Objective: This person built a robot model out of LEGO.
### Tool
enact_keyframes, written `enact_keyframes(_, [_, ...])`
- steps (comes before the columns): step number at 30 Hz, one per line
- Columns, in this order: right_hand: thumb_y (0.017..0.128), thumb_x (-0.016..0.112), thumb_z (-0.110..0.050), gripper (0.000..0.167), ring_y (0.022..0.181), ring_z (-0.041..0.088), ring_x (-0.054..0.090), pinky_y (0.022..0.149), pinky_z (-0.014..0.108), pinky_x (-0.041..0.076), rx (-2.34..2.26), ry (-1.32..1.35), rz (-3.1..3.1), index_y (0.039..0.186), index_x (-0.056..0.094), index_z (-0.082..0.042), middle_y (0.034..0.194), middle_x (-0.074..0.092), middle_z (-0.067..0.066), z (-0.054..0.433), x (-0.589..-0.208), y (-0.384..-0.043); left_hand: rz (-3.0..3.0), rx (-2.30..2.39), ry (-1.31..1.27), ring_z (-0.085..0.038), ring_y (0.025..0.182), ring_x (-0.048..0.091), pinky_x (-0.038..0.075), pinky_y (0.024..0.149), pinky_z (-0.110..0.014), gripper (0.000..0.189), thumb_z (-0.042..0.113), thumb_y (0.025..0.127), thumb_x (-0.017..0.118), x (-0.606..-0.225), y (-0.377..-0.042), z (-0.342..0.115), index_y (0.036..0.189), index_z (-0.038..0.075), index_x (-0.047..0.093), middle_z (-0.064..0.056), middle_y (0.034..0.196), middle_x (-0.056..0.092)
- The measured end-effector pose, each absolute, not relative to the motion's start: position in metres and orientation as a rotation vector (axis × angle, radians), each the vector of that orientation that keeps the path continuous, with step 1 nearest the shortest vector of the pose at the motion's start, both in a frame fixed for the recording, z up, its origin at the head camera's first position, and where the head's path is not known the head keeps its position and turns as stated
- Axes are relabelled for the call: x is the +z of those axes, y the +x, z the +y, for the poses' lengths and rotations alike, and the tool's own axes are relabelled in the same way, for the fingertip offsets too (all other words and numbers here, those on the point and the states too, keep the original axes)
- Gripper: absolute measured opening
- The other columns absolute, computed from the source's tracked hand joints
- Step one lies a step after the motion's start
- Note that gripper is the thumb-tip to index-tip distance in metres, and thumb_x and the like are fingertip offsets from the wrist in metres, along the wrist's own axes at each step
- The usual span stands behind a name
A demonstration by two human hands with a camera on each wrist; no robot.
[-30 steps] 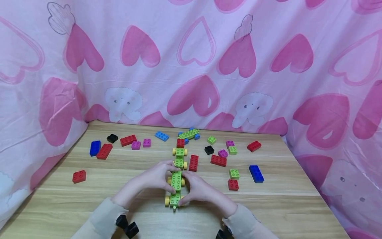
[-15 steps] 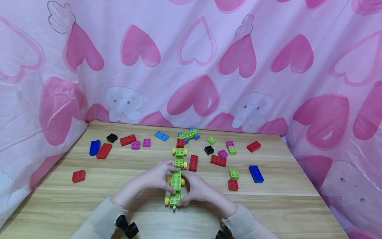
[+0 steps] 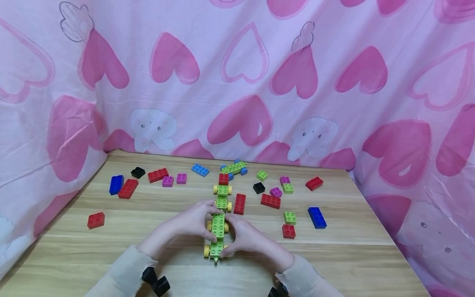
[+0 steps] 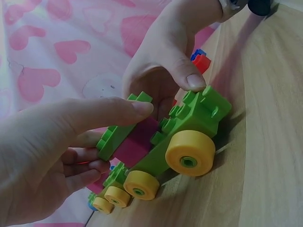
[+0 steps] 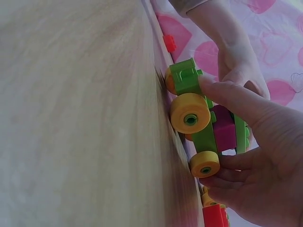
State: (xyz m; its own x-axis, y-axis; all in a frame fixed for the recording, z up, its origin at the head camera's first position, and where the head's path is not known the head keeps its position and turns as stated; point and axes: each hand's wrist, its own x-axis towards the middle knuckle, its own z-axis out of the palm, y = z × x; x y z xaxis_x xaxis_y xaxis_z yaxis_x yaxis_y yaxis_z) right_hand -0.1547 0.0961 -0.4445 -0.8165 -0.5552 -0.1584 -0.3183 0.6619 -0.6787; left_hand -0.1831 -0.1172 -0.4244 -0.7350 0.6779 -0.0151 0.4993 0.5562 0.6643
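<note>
The green wagon (image 3: 216, 248) is seated on the table (image 3: 334, 264), its upper plate (image 4: 117, 136) pinched by the left hand (image 3: 197, 219) and its body (image 4: 201, 116) gripped lengthwise by the right hand (image 3: 245, 233). Light, stiff plastic is presumed; the body, not the wheels (image 4: 182, 150), should be held.

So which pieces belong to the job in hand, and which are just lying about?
In the job:
near yellow-wheeled car, in the right hand
purple brick on it
top green brick, in the left hand
perhaps the second car, lined up ahead, and blue-wheeled car beyond

Lying loose:
red bricks
blue bricks
black bricks
purple bricks
small green bricks
</note>
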Motion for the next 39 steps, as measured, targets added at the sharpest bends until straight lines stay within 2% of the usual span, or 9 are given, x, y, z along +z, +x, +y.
enact_keyframes(4, [0.062,0.091,-0.036,0.105,0.14,0.028,0.04,0.116,0.046,0.032,-0.926,-0.71,2.54,0.147,0.038,-0.004,0.151,0.044,0.011,0.097,-0.445,-0.155,2.549,0.935,0.995,-0.027,0.117,0.054,0.047,0.1,-0.051,0.076,0.033,0.067,0.088,-0.427,-0.182,-0.118,0.133,0.007,0.06,-0.005,0.122,0.057])
enact_keyframes(9, [0.063,0.091,-0.036,0.105,0.14,0.027,0.04,0.117,0.044,0.032,-0.929,-0.738,2.532,0.148,0.037,-0.004,0.15,0.044,0.011,0.098,-0.445,-0.155,2.583,0.924,1.034,-0.017,0.112,0.054,0.048,0.099,-0.044,0.075,0.037,0.07,0.086,-0.43,-0.178,-0.121,0.136,0.01,0.058,0.004,0.116,0.056])
enact_keyframes(12, [0.063,0.09,-0.037,0.106,0.14,0.026,0.04,0.117,0.044,0.031,-0.93,-0.74,2.524,0.148,0.036,-0.004,0.151,0.043,0.011,0.098,-0.445,-0.155,2.59,0.931,1.028,-0.021,0.119,0.053,0.047,0.102,-0.048,0.077,0.038,0.071,0.085,-0.432,-0.176,-0.122,0.137,0.011,0.056,0.0,0.124,0.056])
enact_keyframes(17, [0.064,0.09,-0.039,0.109,0.141,0.03,0.039,0.117,0.047,0.031,-0.918,-0.744,2.533,0.15,0.033,-0.003,0.153,0.04,0.014,0.104,-0.444,-0.154,2.58,0.948,1.023,-0.035,0.131,0.047,0.042,0.105,-0.058,0.084,0.043,0.071,0.084,-0.433,-0.177,-0.125,0.14,0.007,0.052,-0.016,0.142,0.05])
enact_keyframes(22, [0.065,0.089,-0.041,0.106,0.14,0.028,0.04,0.115,0.049,0.033,-0.9,-0.739,2.55,0.15,0.036,-0.007,0.152,0.041,0.01,0.118,-0.439,-0.154,2.586,0.942,1.014,-0.037,0.134,0.044,0.039,0.105,-0.062,0.088,0.049,0.07,0.084,-0.431,-0.178,-0.127,0.141,0.009,0.051,-0.016,0.147,0.046])
enact_keyframes(25, [0.068,0.088,-0.039,0.098,0.14,0.028,0.04,0.114,0.051,0.034,-0.916,-0.743,2.564,0.148,0.039,-0.011,0.151,0.043,0.007,0.13,-0.435,-0.156,2.589,0.953,1.012,-0.036,0.136,0.043,0.038,0.107,-0.061,0.085,0.049,0.071,0.083,-0.43,-0.178,-0.126,0.141,0.012,0.052,-0.014,0.147,0.047])
enact_keyframes(28, [0.074,0.085,-0.032,0.083,0.139,0.03,0.041,0.112,0.054,0.036,-0.932,-0.765,2.6,0.144,0.046,-0.012,0.148,0.047,0.007,0.144,-0.431,-0.157,2.587,0.968,1.011,-0.036,0.138,0.04,0.036,0.109,-0.061,0.082,0.047,0.071,0.084,-0.43,-0.178,-0.125,0.139,0.013,0.054,-0.011,0.146,0.049])
enact_keyframes(34, [0.08,0.081,-0.02,0.054,0.129,0.029,0.052,0.105,0.054,0.044,-0.924,-0.845,2.762,0.13,0.06,-0.01,0.134,0.061,0.008,0.175,-0.429,-0.158,2.575,0.993,1.016,-0.041,0.139,0.038,0.033,0.109,-0.065,0.079,0.04,0.069,0.086,-0.432,-0.177,-0.124,0.136,0.011,0.056,-0.013,0.145,0.05])
enact_keyframes(39, [0.079,0.081,-0.019,0.047,0.119,0.026,0.058,0.098,0.05,0.05,-0.88,-0.872,2.881,0.122,0.065,-0.009,0.124,0.066,0.005,0.203,-0.43,-0.158,2.569,1.007,1.007,-0.034,0.131,0.049,0.042,0.106,-0.057,0.079,0.038,0.068,0.087,-0.432,-0.178,-0.125,0.134,0.01,0.055,-0.01,0.139,0.055])
